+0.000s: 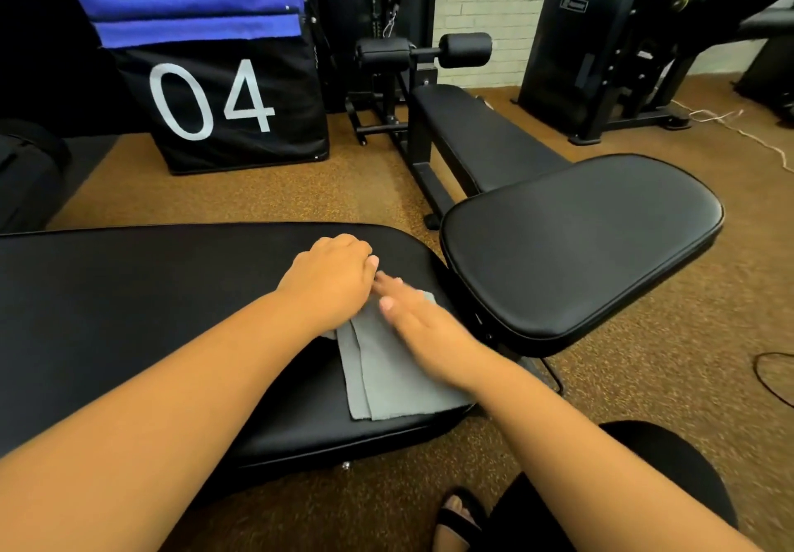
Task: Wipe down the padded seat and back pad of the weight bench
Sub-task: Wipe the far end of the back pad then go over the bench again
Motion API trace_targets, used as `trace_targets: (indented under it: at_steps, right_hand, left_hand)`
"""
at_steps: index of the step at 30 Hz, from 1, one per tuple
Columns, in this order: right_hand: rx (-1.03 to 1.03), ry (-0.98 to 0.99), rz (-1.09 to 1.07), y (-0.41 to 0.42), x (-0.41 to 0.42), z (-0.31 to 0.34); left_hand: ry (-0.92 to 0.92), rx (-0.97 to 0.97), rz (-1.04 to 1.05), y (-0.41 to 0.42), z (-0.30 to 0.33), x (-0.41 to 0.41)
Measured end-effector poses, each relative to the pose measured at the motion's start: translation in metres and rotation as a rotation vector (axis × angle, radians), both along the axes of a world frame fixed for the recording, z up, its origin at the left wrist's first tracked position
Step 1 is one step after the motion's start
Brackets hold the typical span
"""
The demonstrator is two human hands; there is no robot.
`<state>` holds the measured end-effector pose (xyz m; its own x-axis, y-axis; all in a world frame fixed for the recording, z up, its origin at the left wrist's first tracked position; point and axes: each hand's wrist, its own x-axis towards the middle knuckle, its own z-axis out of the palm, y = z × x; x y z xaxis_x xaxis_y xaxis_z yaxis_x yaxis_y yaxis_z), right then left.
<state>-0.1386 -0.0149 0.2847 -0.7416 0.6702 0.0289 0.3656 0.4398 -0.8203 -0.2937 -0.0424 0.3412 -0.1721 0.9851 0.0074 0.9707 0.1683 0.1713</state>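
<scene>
A black padded back pad of the weight bench stretches across the left and middle. The black padded seat sits to its right, tilted a little upward. A folded grey cloth lies on the right end of the back pad. My right hand lies flat on the cloth with fingers straight. My left hand rests at the cloth's far edge with fingers curled downward; whether it pinches the cloth cannot be made out.
A second black bench with roller pads stands behind the seat. Stacked soft boxes marked 04 and 02 stand at the back left. A weight machine is at the back right. A cable lies on the brown floor.
</scene>
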Motion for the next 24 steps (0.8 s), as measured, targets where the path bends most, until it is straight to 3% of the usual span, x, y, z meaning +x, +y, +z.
trace_targets:
  at_steps: [3,7,12,16,24]
  right_hand:
    - [0.042,-0.073,-0.141,0.022,0.012,0.010]
    - [0.223,-0.352,-0.075,0.037,0.011,0.014]
    - [0.307,-0.418,-0.049,0.045,0.001,0.026]
    - [0.282,-0.374,-0.064,0.057,-0.001,0.048]
    - [0.300,0.075,-0.208,0.050,0.000,0.108]
  left_hand:
    - [0.078,-0.076,0.023,0.001,0.002,0.002]
    - [0.168,-0.242,0.057,0.004,0.004,0.002]
    - [0.188,-0.227,0.047,0.007,0.003,-0.007]
    - [-0.067,-0.124,0.026,0.010,0.013,-0.021]
    - [-0.567,0.359,-0.027,-0.007,0.076,-0.037]
